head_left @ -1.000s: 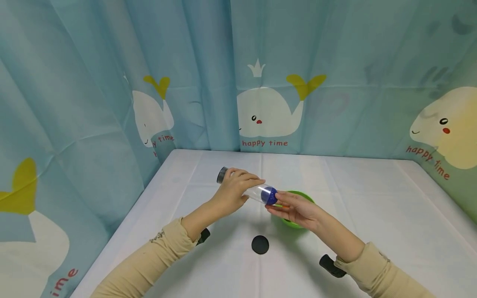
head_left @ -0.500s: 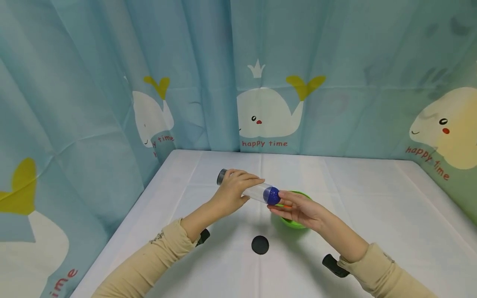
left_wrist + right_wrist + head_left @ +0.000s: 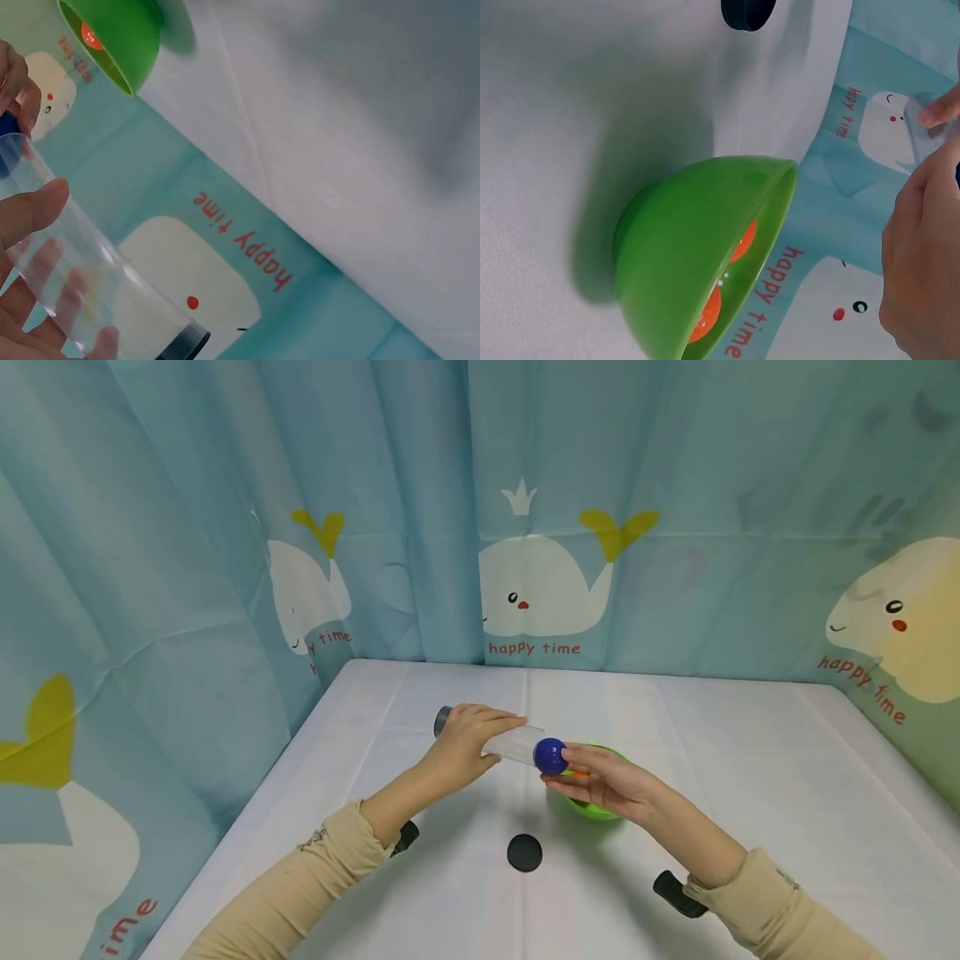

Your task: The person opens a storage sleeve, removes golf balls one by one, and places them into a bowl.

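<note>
My left hand (image 3: 463,747) grips a clear cylindrical bottle (image 3: 516,745) from above, its dark closed end (image 3: 184,343) up to the left and its mouth tilted down to the right. A shiny blue ball (image 3: 551,756) sits at that mouth; the left wrist view shows part of it through the clear wall. My right hand (image 3: 611,785) pinches the ball between thumb and fingers. Just below that hand stands a green bowl (image 3: 682,232), partly hidden in the head view, with orange balls (image 3: 706,315) inside.
A round black lid (image 3: 524,852) lies on the white-covered table (image 3: 750,760) nearer to me, left of the bowl. Black camera parts show at both wrists, the right one (image 3: 678,895) more fully. Blue whale-print curtains (image 3: 420,527) surround the table at the back and sides.
The blue ball has slid from inside the bottle's end out to its mouth, my right hand moving slightly right with it. The bottle has tipped slightly toward level.
</note>
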Action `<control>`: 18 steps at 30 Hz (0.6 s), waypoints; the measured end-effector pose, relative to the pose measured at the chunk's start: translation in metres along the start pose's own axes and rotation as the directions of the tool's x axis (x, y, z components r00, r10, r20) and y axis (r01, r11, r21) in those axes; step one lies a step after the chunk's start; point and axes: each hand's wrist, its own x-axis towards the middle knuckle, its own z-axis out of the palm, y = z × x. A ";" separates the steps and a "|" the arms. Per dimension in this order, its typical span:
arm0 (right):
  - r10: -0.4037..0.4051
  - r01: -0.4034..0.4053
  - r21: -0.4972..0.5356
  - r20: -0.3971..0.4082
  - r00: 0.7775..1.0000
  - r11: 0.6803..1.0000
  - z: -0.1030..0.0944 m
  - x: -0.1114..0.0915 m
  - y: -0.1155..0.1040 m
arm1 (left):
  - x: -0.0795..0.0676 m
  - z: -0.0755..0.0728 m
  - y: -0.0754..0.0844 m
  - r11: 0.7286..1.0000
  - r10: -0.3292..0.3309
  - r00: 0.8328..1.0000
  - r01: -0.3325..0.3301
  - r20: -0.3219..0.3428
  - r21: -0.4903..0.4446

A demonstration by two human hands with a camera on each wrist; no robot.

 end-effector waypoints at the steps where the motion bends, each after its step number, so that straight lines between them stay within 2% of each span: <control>1: 0.001 -0.001 -0.009 0.005 1.000 1.000 0.000 0.000 0.000 | 0.000 0.001 -0.001 1.000 -0.006 1.000 0.006 0.003 -0.006; 8: 0.005 -0.007 -0.063 -0.029 1.000 0.998 -0.003 -0.003 -0.002 | 0.001 0.003 -0.003 0.998 -0.034 0.999 0.034 0.000 -0.044; 18: -0.005 -0.001 -0.108 -0.051 0.999 0.994 -0.010 -0.005 -0.005 | -0.001 0.003 -0.002 0.984 -0.135 0.990 0.139 0.042 -0.109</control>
